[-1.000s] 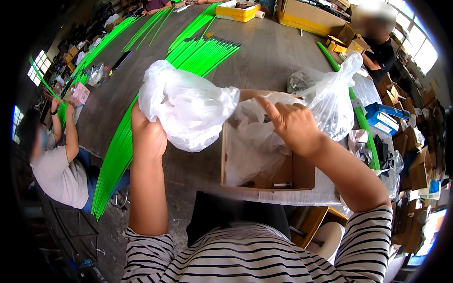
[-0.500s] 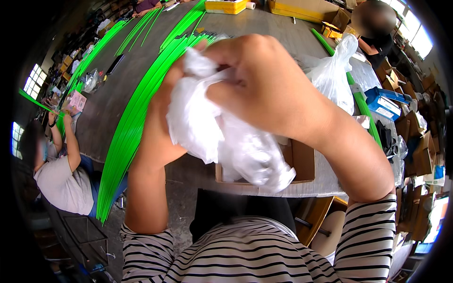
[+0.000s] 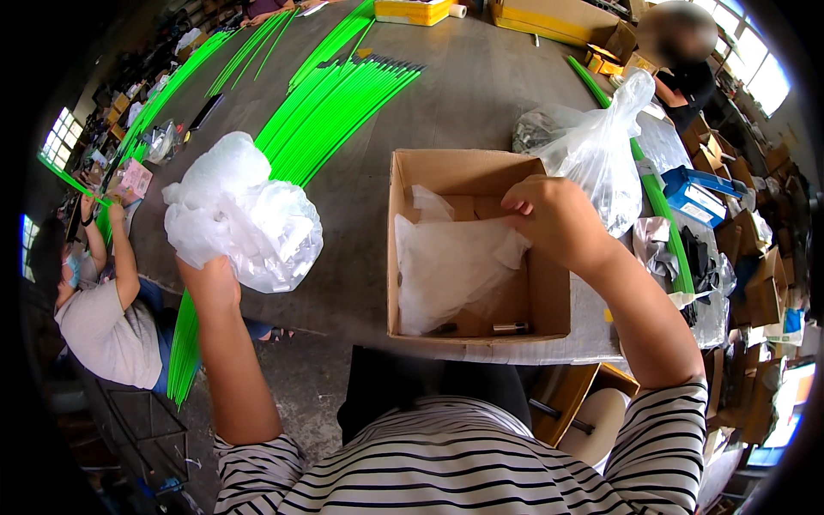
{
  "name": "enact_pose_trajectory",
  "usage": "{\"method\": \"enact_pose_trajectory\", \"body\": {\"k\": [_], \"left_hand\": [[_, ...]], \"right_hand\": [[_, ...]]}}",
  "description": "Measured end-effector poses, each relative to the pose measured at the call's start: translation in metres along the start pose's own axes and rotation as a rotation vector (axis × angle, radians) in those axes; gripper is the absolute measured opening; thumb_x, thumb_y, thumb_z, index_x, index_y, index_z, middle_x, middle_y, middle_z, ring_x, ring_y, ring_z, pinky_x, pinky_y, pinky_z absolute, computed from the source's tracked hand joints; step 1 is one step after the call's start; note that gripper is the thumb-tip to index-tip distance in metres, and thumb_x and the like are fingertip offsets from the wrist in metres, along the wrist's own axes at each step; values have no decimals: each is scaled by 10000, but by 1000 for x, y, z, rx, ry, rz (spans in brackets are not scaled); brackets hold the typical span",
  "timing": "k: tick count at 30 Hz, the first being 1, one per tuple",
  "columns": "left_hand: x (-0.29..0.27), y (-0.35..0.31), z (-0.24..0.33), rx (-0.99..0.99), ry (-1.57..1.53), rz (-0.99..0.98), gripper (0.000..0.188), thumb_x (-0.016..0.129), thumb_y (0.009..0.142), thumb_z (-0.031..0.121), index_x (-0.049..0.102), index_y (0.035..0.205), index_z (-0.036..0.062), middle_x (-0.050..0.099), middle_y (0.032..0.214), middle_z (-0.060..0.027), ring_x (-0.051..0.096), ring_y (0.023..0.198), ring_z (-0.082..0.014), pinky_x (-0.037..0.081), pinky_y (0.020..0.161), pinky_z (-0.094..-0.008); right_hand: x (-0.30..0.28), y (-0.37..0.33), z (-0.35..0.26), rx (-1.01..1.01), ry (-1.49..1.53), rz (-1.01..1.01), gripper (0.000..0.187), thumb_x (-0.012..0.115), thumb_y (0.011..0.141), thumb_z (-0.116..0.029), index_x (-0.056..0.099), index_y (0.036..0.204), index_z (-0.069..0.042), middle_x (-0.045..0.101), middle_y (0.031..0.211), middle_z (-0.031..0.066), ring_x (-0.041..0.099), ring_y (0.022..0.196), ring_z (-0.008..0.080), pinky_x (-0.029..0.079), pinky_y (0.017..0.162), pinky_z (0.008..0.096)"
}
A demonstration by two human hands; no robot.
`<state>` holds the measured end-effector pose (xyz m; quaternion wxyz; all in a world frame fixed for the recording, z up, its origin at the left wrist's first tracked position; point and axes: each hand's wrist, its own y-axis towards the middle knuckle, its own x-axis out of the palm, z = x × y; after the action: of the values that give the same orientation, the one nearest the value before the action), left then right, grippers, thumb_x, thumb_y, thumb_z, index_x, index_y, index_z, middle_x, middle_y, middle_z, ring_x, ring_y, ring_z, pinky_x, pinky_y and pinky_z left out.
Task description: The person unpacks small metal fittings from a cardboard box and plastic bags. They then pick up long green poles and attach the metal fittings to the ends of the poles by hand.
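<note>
My left hand (image 3: pixel 211 285) is closed around a bunched, translucent white plastic bag (image 3: pixel 245 219), held up over the left part of the table. My right hand (image 3: pixel 562 221) is at the right side of an open cardboard box (image 3: pixel 550 296), fingers pinched on the corner of a thin white plastic sheet (image 3: pixel 455 262). That sheet spreads across the box's inside and hides much of its bottom. A small metallic cylinder (image 3: pixel 512 328) lies inside by the near wall. Behind the left hand's bag lies a bundle of green rods (image 3: pixel 335 116) with dark tips.
A tied clear plastic bag (image 3: pixel 605 163) stands right of the box, beside more green rods (image 3: pixel 661 206) and a blue box (image 3: pixel 699 196). Yellow-edged cartons (image 3: pixel 549 21) sit at the far edge. A co-worker (image 3: pixel 116 318) handles green rods at left; another person (image 3: pixel 687 77) is at far right.
My hands have moved apart: the left carried the bunched bag left, the right came down to the box. The box's inside, the sheet and the rods' tips now show.
</note>
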<state>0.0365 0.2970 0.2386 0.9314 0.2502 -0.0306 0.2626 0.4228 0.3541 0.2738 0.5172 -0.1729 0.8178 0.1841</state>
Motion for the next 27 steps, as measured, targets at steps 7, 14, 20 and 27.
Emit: {"method": "enact_pose_trajectory", "body": {"k": [7,14,20,27], "left_hand": [[10,-38,-41,68,201,38,419,597,779,63,456,1165,-23,533,1111,-119,536,1002,-205,445,863,-349],[15,-54,-41,-15,87,147,374,613,762,46,483,1105,-26,535,1077,-121,527,979,-196,440,845,-340],[1,-54,-46,64,201,101,347,612,766,43,484,1082,-24,532,1045,-111,525,959,-200,433,844,-335],[5,-57,-47,88,303,100,305,614,777,67,501,1043,-30,539,1029,-121,527,948,-199,428,839,-333]], "right_hand": [[70,15,27,-112,-496,-210,183,641,731,-172,642,825,-16,646,892,141,624,863,300,502,792,391],[46,34,26,54,-413,-256,242,598,723,-174,606,912,-23,626,850,176,610,852,326,495,750,400],[-30,23,-11,-37,-511,156,95,485,795,-7,506,887,-12,612,793,181,626,731,339,516,614,393],[-35,22,-5,-45,-649,212,149,527,749,27,489,887,-13,600,764,168,629,716,314,515,619,378]]}}
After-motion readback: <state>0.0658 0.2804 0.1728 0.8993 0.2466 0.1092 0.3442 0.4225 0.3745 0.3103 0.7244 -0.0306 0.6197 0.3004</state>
